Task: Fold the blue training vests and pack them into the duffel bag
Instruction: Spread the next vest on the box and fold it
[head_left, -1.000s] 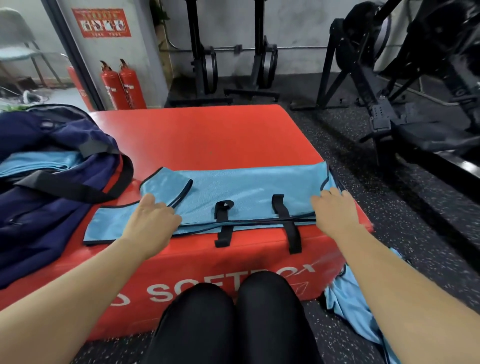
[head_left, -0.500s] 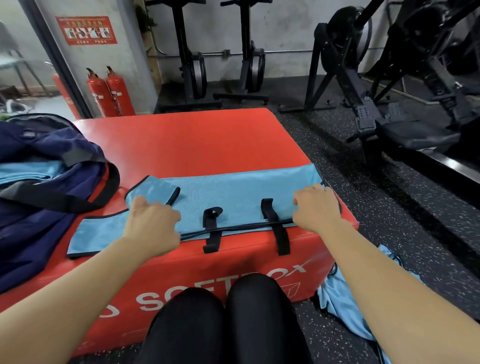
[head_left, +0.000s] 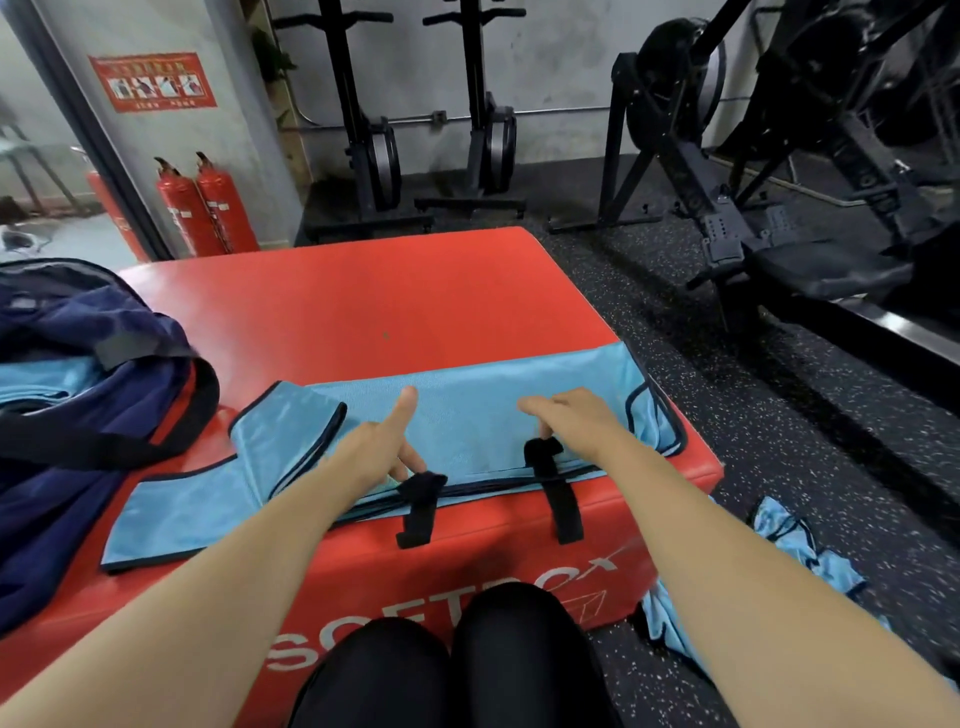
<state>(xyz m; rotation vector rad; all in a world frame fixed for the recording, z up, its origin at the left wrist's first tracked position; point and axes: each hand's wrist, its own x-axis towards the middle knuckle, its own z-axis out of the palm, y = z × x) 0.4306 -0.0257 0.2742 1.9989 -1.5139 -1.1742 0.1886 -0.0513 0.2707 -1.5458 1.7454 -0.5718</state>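
Gym floor; red box (head_left: 363, 301) serves as your folding surface. Vest (head_left: 493, 415) lies flat along near edge, ready for next fold. Duffel bag (head_left: 78, 441) sits open at left, handy for packing. Your left hand (head_left: 384, 452) pinches left strap (head_left: 418, 506) and your right hand (head_left: 571, 415) pinches right strap (head_left: 561, 499), likely to tuck them in. Half second ago both hands sat farther apart on vest.

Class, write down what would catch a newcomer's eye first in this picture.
A bright red box fills the middle, a light blue vest spread along its near edge. The left hand and right hand rest on the vest by its black straps. A navy duffel bag slumps at left.
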